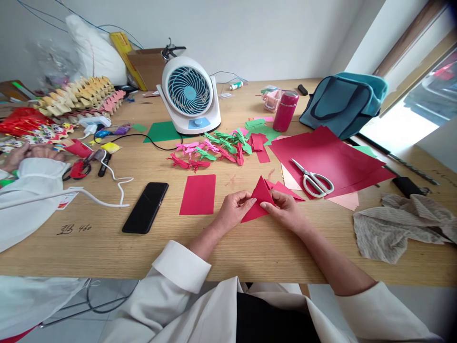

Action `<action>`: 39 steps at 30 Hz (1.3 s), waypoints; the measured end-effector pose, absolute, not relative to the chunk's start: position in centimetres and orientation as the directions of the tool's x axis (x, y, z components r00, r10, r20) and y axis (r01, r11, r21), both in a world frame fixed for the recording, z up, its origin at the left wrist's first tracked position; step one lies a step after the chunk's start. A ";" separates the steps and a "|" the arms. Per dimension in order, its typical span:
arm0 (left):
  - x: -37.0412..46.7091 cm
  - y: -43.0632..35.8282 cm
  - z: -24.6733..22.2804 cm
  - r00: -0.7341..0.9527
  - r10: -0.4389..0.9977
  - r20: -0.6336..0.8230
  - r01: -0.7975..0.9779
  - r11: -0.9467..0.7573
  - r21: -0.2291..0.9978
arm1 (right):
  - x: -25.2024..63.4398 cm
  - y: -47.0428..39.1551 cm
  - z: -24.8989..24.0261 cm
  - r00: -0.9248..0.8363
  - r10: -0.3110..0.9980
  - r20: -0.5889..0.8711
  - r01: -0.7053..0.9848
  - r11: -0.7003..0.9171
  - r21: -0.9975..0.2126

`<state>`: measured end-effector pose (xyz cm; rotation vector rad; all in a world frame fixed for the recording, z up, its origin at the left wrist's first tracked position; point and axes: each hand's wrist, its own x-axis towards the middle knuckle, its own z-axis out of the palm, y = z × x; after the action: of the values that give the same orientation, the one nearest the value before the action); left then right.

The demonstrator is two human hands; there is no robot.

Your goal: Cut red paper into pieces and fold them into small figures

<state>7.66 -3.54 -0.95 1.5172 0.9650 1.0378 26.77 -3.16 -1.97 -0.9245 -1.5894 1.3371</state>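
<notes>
Between my two hands is a red sheet of paper (262, 193), partly folded, with a pointed peak at its top. My left hand (235, 208) pinches its left edge between thumb and fingers. On the other side my right hand (283, 209) grips the right edge, thumb lying on the front. Behind the right fingers lies another folded red piece (285, 189), partly hidden. A flat red paper rectangle (197, 195) rests on the table left of my hands. White-handled scissors (316, 183) lie to the right on large red sheets (332, 159).
Folded pink, green and red paper figures (214, 148) lie before a white fan (189, 93). A black phone (145, 207) is at left, near a co-worker's hands (35, 155) and white sleeve. A red flask (285, 111), teal bag (342, 102) and crumpled cloth (400, 226) stand or lie rightward.
</notes>
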 end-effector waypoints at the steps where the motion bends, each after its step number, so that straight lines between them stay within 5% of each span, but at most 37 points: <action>1: 7.7 -3.6 -0.9 0.304 0.943 0.132 0.073 -0.161 0.984 | 26.7 -3.2 -1.9 -0.377 0.916 0.136 0.019 0.155 -0.988; 20: 7.6 -3.8 -0.9 0.319 0.938 0.135 0.306 -0.237 0.922 | 26.3 -3.2 -1.7 -0.334 0.942 0.043 0.061 0.068 -0.996; 39: 7.9 -3.7 -0.8 0.302 0.953 -0.011 0.177 -0.044 0.983 | 26.4 -2.7 -2.5 -0.249 0.965 0.085 0.013 0.091 -0.996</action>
<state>7.95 -3.71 -0.80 1.4825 1.0966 0.8984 26.42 -2.75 -2.46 -1.0318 -1.4503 1.3103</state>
